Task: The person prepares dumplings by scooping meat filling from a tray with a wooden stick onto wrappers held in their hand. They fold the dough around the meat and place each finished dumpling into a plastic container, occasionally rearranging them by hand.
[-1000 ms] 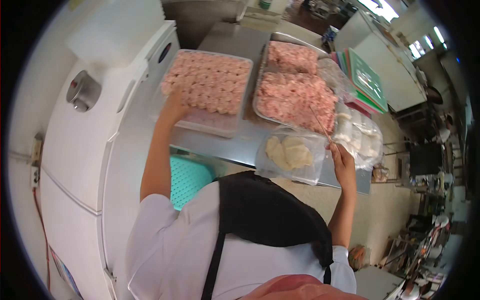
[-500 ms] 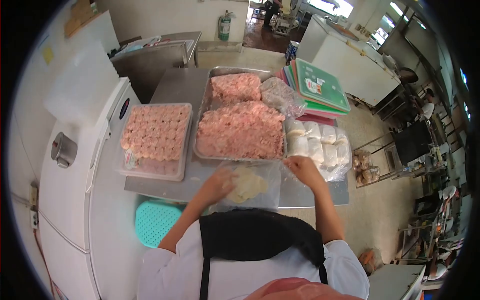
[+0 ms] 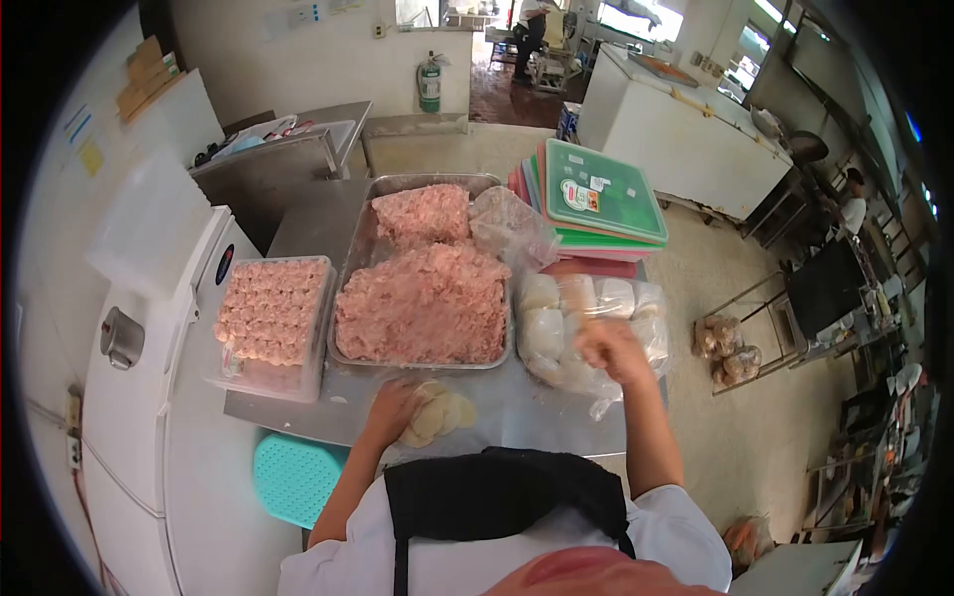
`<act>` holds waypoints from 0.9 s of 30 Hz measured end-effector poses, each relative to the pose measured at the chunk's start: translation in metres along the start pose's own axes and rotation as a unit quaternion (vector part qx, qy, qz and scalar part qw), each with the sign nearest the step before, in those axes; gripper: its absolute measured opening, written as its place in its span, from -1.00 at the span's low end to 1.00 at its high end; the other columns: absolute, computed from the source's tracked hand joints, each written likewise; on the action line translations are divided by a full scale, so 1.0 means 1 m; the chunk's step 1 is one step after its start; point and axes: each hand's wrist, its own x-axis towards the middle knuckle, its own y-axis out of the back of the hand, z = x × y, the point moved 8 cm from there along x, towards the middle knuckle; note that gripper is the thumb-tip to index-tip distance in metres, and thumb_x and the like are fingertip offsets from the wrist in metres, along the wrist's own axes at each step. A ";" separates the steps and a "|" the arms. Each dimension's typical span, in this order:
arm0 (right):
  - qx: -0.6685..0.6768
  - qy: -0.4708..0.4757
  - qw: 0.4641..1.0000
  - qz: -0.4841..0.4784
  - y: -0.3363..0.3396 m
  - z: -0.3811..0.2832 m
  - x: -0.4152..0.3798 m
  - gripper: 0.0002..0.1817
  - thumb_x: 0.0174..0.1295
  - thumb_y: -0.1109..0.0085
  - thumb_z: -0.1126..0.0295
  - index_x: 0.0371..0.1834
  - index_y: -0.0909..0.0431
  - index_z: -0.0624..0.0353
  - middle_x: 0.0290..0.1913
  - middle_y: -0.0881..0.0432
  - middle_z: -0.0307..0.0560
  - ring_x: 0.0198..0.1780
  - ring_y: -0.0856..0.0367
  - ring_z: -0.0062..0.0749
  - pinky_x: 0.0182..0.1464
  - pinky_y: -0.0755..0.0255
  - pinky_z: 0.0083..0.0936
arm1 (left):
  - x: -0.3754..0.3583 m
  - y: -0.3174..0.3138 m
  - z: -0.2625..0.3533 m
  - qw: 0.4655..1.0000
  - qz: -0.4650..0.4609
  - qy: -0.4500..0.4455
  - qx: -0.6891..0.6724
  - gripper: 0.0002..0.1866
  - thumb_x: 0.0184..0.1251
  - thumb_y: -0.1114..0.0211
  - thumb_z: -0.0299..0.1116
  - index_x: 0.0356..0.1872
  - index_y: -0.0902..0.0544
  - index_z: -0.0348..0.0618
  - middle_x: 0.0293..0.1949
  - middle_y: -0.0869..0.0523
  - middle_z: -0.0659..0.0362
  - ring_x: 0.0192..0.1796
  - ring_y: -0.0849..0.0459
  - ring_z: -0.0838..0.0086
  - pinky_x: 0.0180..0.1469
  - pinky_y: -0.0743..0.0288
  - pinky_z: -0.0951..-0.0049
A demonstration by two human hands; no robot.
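Observation:
My left hand [image 3: 391, 408] lies on a small pile of round, pale dough wrappers [image 3: 440, 416] at the front edge of the steel table [image 3: 556, 417]. My right hand [image 3: 608, 350] is raised and blurred over a clear bag of stacked white wrapper packs [image 3: 556, 313]; whether it holds anything is unclear. Behind the wrappers stands a large metal tray [image 3: 350, 288] heaped with pink minced meat [image 3: 422, 298]. Left of it sits a clear plastic box [image 3: 298, 372] filled with rows of formed pink dumplings [image 3: 263, 308].
A stack of green and pink boards [image 3: 601, 194] and a plastic bag [image 3: 507, 226] lie at the table's back right. A white appliance [image 3: 149, 328] borders the left side, with a teal stool [image 3: 293, 477] below. Another person [image 3: 532, 25] stands far back.
My left hand came off the dumpling box down onto the wrapper pile. My right hand moved from the wrappers' bag edge up over the white packs. The view tilted up.

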 end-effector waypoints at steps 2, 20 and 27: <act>-0.244 -0.027 0.969 0.020 -0.021 0.016 0.014 -0.54 0.36 -0.02 0.05 -0.52 -0.55 0.21 -0.54 -0.58 -0.12 -0.53 -0.54 -0.28 -0.49 -0.37 -0.38 | -0.001 0.005 0.003 0.999 0.020 0.010 0.031 -0.72 0.22 -0.25 -0.31 -0.07 -0.69 -0.16 -0.05 -0.67 0.02 0.06 -0.55 0.05 0.15 -0.38 0.15; -0.686 0.126 0.716 -0.016 -0.100 0.055 0.123 -0.88 0.09 -0.01 0.42 -0.46 -0.53 0.19 -0.47 -0.61 0.10 -0.41 -0.65 0.00 -0.40 -0.51 -0.16 | 0.020 0.042 0.047 0.996 0.070 0.042 -0.045 -0.66 0.18 -0.19 -0.48 0.01 -0.66 -0.05 -0.05 -0.69 -0.03 0.02 -0.64 0.05 0.05 -0.50 0.26; -0.674 0.112 0.727 -0.068 -0.138 0.042 0.086 -0.86 0.11 -0.05 0.38 -0.48 -0.58 0.16 -0.48 -0.62 0.03 -0.41 -0.67 -0.07 -0.42 -0.52 -0.17 | 0.032 0.042 0.031 0.987 0.072 0.071 -0.125 -0.74 0.25 -0.20 -0.38 -0.07 -0.67 -0.21 -0.06 -0.69 -0.03 0.01 -0.64 0.07 0.05 -0.49 0.26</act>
